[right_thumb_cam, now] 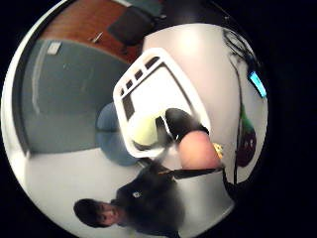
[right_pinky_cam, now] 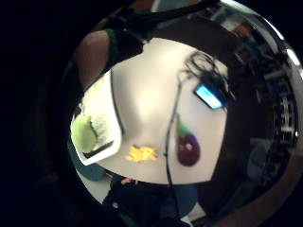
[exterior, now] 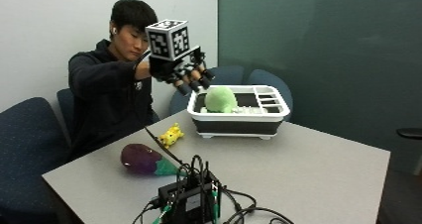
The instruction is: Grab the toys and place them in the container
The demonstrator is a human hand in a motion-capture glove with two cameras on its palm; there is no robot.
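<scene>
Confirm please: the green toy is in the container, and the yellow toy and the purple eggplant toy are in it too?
Not quite. The green toy is in the container, but the outside view shows the yellow toy and the purple eggplant toy still lying on the table.

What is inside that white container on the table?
Inside the container sits one green plush toy, at the end nearest the gloved right hand, which hangs open above it. The toy hides the floor beneath it; nothing else shows inside.
</scene>
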